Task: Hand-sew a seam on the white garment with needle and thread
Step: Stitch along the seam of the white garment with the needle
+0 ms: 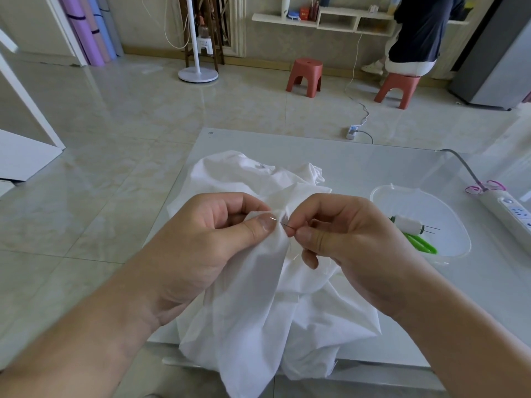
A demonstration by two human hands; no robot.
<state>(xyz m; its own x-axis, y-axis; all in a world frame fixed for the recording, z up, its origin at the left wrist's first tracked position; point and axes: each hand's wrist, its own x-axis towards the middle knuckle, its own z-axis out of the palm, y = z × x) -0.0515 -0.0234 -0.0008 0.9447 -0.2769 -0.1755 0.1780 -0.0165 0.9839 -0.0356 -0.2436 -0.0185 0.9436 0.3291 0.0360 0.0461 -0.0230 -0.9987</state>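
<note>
Nearest us, the white garment spills over the counter's near edge and hangs below it, the rest heaped back toward the counter's middle. We hold a raised fold above it: our left hand pinches the cloth between thumb and curled fingers, and our right hand pinches the needle, whose tip meets the fold just beside the left thumb. We cannot make out the thread. To the right sits a clear plastic tub holding a white thread spool, two spare needles and green scissors. Just beyond it, a power strip lies along the counter's right edge. Bare counter stretches behind the garment to the far edge, then open tiled floor to two red stools and a seated person.
</note>
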